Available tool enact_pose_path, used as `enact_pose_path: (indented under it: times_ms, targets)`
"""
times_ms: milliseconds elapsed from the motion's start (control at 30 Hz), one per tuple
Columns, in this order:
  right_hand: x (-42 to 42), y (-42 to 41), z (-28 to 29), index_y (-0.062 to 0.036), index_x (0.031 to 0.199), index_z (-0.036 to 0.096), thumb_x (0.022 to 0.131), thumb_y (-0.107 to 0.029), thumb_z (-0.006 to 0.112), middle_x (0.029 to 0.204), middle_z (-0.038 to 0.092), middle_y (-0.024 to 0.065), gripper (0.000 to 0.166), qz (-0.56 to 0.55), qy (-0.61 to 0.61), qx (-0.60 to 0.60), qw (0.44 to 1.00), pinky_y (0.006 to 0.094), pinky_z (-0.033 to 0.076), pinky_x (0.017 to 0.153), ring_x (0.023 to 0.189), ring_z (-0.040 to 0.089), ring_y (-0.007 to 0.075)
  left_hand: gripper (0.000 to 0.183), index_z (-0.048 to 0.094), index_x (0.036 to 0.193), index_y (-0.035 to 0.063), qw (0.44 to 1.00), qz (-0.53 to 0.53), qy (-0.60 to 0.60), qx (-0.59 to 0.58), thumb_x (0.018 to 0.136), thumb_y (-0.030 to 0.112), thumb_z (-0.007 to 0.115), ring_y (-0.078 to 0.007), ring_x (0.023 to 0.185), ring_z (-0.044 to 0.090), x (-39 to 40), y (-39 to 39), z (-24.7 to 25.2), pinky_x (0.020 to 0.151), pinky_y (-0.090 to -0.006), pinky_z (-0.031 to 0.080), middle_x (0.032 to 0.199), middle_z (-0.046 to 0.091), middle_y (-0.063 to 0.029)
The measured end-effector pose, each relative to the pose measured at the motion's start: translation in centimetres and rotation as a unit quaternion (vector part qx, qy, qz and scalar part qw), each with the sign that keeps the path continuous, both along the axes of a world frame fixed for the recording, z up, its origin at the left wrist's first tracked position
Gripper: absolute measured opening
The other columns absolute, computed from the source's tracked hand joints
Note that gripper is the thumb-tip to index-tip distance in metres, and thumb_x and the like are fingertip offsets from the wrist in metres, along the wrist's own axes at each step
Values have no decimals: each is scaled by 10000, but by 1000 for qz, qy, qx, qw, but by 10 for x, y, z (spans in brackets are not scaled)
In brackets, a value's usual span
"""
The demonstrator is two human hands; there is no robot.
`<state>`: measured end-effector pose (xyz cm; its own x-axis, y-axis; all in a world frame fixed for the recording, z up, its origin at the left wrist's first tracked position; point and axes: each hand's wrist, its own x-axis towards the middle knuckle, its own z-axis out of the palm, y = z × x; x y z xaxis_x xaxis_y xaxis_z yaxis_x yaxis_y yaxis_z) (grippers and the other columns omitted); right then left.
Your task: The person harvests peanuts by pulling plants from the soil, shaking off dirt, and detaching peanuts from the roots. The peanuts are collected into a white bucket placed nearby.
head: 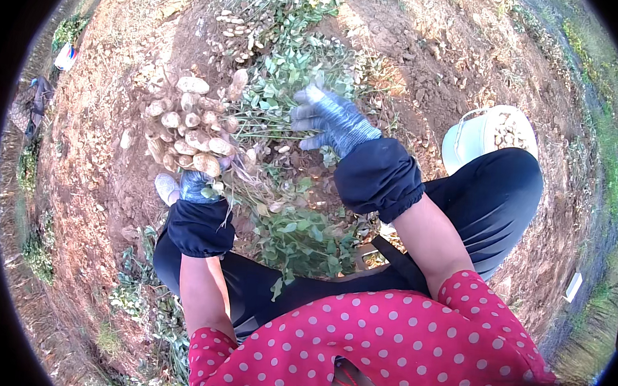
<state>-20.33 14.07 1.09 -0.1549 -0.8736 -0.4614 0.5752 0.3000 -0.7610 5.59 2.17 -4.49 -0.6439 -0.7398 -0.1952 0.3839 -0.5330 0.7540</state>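
Note:
My left hand point(199, 186), in a grey-blue glove, is closed around the stems of a pulled peanut plant. The plant's cluster of soil-dusted peanut pods point(190, 132) stands above that hand and partly hides the fingers. Its green leaves point(306, 243) hang to the right, over my lap. My right hand point(337, 121), gloved the same way, has its fingers spread with nothing visible in them. It is over a heap of leafy peanut plants point(279, 77), to the right of the pods and apart from them; its fingertips are slightly blurred.
A white bucket point(458, 144) holding peanuts point(510, 132) stands by my right knee. More uprooted plants with pods point(239, 32) lie ahead on the brown soil. At the far left are a white container point(66, 57) and dark cloth point(36, 103). A white object point(574, 286) lies far right.

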Motion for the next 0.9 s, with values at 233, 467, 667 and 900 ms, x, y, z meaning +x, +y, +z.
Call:
enact_pose_path:
  times_ms: [233,467,667,900]
  targets:
    - [57,-17,-9,-50,1189,453,850,-590,418,816,613,94,639,9,-364,-114,924,285,515,467,642,593,168,449,460,1141,42,999,-36,-1,37,721,22,620,-196,750,538,-23,7,6,633,-311,477,930,532,-79]
    - [51,-21,3,-74,920,596,884,-299,536,763,603,5,235,-66,-100,-125,985,229,471,553,641,563,113,411,469,1141,36,995,-74,31,64,758,85,609,-199,726,547,-29,6,4,632,-322,475,944,550,-91]
    - [28,-27,-30,-17,873,612,819,-290,610,760,609,109,278,-25,394,-133,909,320,451,630,693,568,228,388,476,1142,30,971,-174,93,135,790,138,601,-202,704,555,-35,23,16,631,-331,473,955,565,-101]
    - [-37,-18,-25,-5,907,634,821,-388,612,789,639,113,392,233,562,-104,787,338,463,677,717,591,211,376,485,1143,24,936,-250,160,191,828,201,590,-205,680,565,-48,38,8,630,-342,470,968,582,-112]
